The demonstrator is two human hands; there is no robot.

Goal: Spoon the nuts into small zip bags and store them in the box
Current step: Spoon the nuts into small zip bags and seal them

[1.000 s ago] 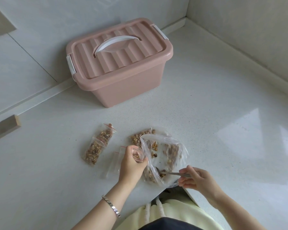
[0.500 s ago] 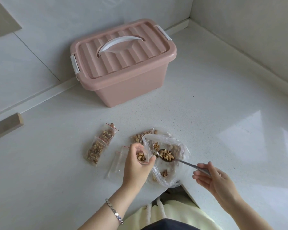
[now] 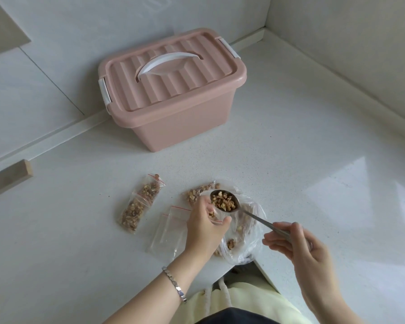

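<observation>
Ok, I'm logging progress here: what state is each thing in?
box: lid on.
spoon: loaded with nuts, raised.
small bag: held open, some nuts inside.
filled bags: lying flat.
empty bags: lying flat.
large bag: open, nuts inside.
left hand: grips small bag.
right hand: holds spoon.

Left wrist, just behind the left hand [image 3: 202,228]: one slim silver-coloured metal bracelet [image 3: 174,285] of small faceted links, bright highlights on the lower links. Both forearms bare to the frame edge; right hand [image 3: 297,244] and wrist likewise bare. At the bottom edge, a pale yellow soft garment [image 3: 262,298] with two white twisted drawstring cords [image 3: 224,292] hanging over its front, and beneath it a strip of dark, near-black fabric [image 3: 236,320]; which piece of clothing each is cannot be told.
</observation>
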